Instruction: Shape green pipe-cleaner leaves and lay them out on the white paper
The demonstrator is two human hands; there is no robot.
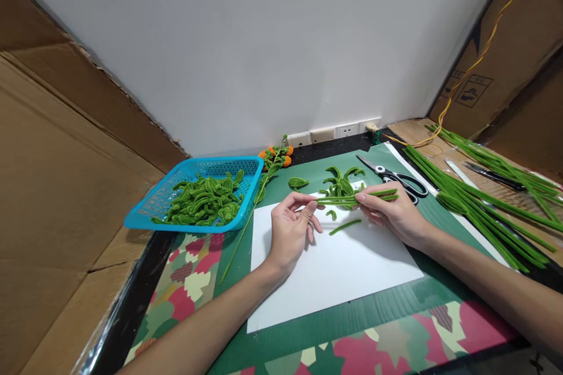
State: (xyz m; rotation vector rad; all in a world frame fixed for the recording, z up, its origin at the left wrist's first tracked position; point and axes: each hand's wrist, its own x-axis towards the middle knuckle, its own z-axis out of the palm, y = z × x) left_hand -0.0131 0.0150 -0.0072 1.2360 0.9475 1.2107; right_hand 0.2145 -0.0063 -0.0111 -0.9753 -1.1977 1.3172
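Several short green pipe cleaners (338, 201) stretch level between my two hands, above a white sheet (352, 281). My left hand (294, 222) pinches their left ends between thumb and fingers. Closed around the same strands toward their right side is my right hand (391, 208), with the tips sticking out past its fingers. Just behind lies a small pile of bent green pipe-cleaner pieces (341, 180). On the sheet below rest a loose straight piece (345, 227) and a small curled one (331, 215). A single looped leaf (298, 183) lies behind my left hand.
At left, a blue plastic basket (149, 224) holds many green leaves (204, 199). Beside it lies a stem with orange flowers (277, 158). Black-handled scissors (396, 179) are behind my right hand. Long green pipe cleaners (479, 205) spread at right, near dark pliers (495, 177) and cardboard.
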